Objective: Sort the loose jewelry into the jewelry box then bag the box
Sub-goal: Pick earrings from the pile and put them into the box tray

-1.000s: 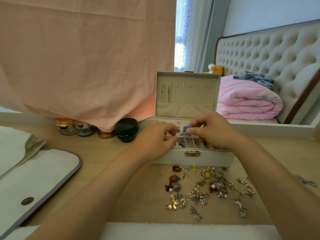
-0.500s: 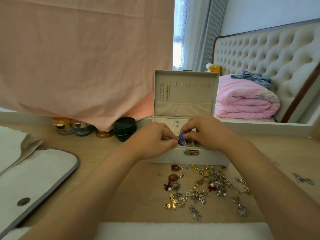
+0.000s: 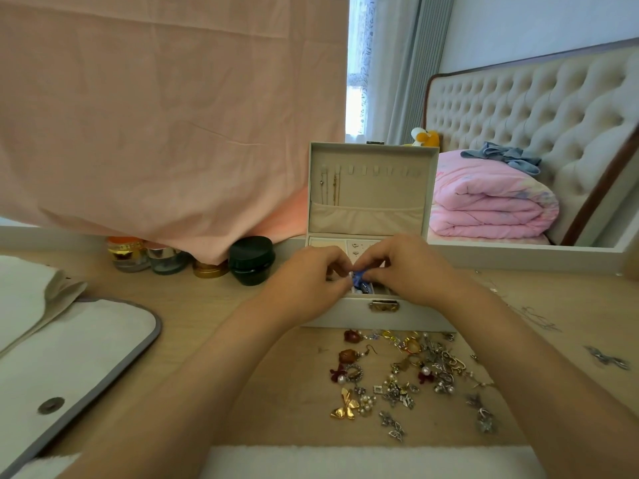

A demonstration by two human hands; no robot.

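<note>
Over the last second both hands have sunk with the blue piece (image 3: 358, 279), from above the tray down to the near compartments of the open jewelry box (image 3: 380, 316). The left hand (image 3: 307, 281) and right hand (image 3: 411, 271) pinch it between narrow fingertips, so it looks about to be seated. The loose jewelry (image 3: 397, 371) lies on the bench (image 3: 214, 305) just near of the box, and the white bag (image 3: 69, 347) waits at far left. No writing is legible, and the jar labels are too small to read.
</note>
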